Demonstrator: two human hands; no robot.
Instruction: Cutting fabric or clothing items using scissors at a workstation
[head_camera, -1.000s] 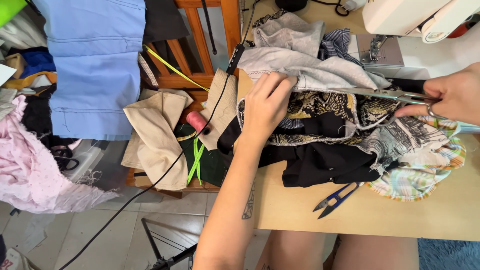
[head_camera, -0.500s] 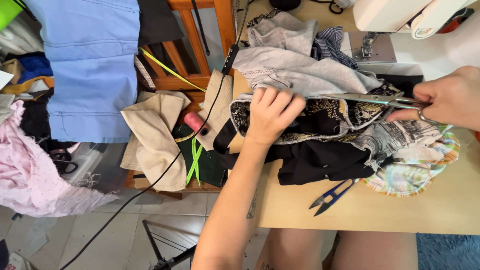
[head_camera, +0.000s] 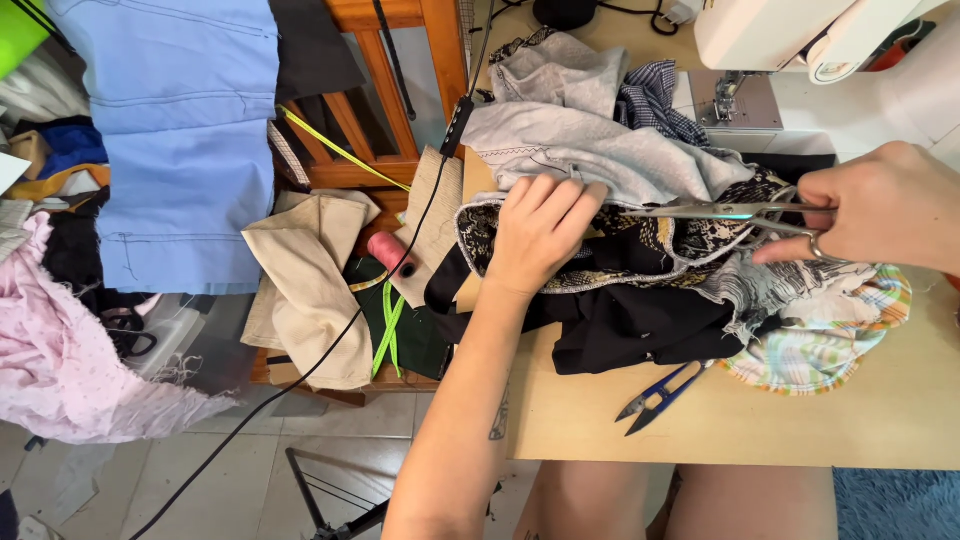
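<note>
Right hand (head_camera: 880, 205) — fingers through scissors (head_camera: 720, 212)

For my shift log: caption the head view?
Left hand pins patterned black-and-white fabric; right hand holds long silver scissors.

fabric heap (head_camera: 640, 300) crowding bare tabletop (head_camera: 800, 430)

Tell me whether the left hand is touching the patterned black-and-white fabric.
Touching. The head view shows the left hand lying flat on the patterned black-and-white fabric, palm and fingers pressed onto it, with no gap visible.
</note>
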